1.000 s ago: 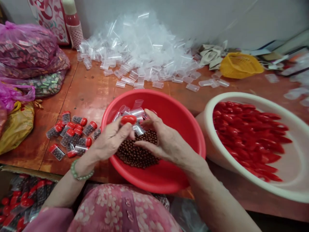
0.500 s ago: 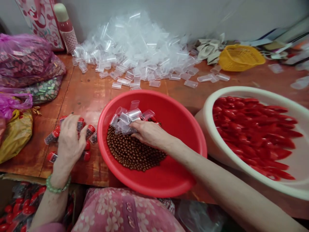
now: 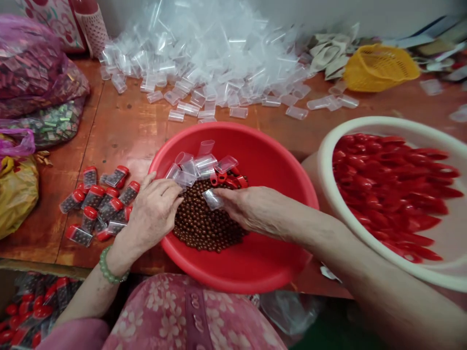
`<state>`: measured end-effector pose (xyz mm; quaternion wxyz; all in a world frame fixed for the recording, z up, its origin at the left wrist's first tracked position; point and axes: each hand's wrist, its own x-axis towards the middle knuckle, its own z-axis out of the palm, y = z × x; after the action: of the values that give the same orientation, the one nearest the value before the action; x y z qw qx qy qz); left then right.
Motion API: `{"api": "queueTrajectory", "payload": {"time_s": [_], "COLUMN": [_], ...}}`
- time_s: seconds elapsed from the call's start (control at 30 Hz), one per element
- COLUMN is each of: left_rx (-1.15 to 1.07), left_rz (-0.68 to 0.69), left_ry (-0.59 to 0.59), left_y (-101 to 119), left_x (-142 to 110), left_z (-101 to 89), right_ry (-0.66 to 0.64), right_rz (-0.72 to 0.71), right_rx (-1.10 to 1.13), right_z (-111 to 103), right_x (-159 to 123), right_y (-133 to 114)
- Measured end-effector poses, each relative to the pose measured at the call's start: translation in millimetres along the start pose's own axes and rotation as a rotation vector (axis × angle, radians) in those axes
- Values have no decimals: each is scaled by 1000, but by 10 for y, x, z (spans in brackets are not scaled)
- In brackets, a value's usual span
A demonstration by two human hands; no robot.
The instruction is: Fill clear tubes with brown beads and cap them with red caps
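My right hand (image 3: 251,206) pinches a clear plastic tube (image 3: 212,200) just above the brown beads (image 3: 209,231) in a red basin (image 3: 288,189). My left hand (image 3: 155,204) hangs palm down over the basin's left rim, fingers bent and apart, with no held thing visible. Close to its fingertips, loose clear tubes (image 3: 189,170) lie on the beads. Several small red caps (image 3: 231,181) lie beside those tubes, partly hidden by my right hand. To the left of my left hand, filled tubes with red ends (image 3: 94,197) lie grouped on the table.
A large heap of clear tubes (image 3: 215,63) covers the back of the table (image 3: 120,116). At right stands a white tub (image 3: 324,175) of red pointed pieces (image 3: 394,189). A yellow basket (image 3: 379,68) sits behind it. Plastic bags (image 3: 36,68) fill the left side.
My left hand has moved right, from the filled tubes to the basin rim. My right hand has drawn back from the loose tubes with one clear tube. The view has shifted slightly.
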<state>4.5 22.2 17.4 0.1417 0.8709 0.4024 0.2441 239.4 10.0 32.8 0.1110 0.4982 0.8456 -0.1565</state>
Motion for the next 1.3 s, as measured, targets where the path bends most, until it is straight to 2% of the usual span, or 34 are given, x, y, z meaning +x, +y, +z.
{"api": "queueTrajectory", "payload": {"time_s": [0.13, 0.27, 0.43, 0.5, 0.7, 0.8, 0.93, 1.1, 1.2, 1.3], "left_rx": [-39, -68, -66, -59, -52, -56, -66, -63, -55, -61], "left_rz": [-19, -9, -12, -13, -5, -4, -12, -3, 1, -3], "left_ry": [29, 58, 39, 34, 34, 43, 41, 54, 51, 43], "left_y": [-9, -37, -39, -39, -49, -48, -45, -50, -51, -47], "left_x": [9, 3, 3, 5, 1, 0, -2, -10, -6, -1], "left_z": [30, 53, 53, 54, 75, 81, 87, 97, 93, 86], "right_ry": [-237, -314, -257, -244, -324, -310, -306, -260, -226, -168], "right_rz": [150, 68, -44, -57, -38, -69, -179, -266, -271, -210], "right_rx": [-137, 13, 93, 61, -144, -243, -227, -30, 165, 401], "right_z": [66, 253, 406, 403, 358, 405, 474, 486, 466, 411], "right_x": [-46, 62, 79, 49, 17, 64, 167, 328, 412, 414], "right_y": [-47, -37, 46, 75, 106, 8, -234, -422, -416, -338]}}
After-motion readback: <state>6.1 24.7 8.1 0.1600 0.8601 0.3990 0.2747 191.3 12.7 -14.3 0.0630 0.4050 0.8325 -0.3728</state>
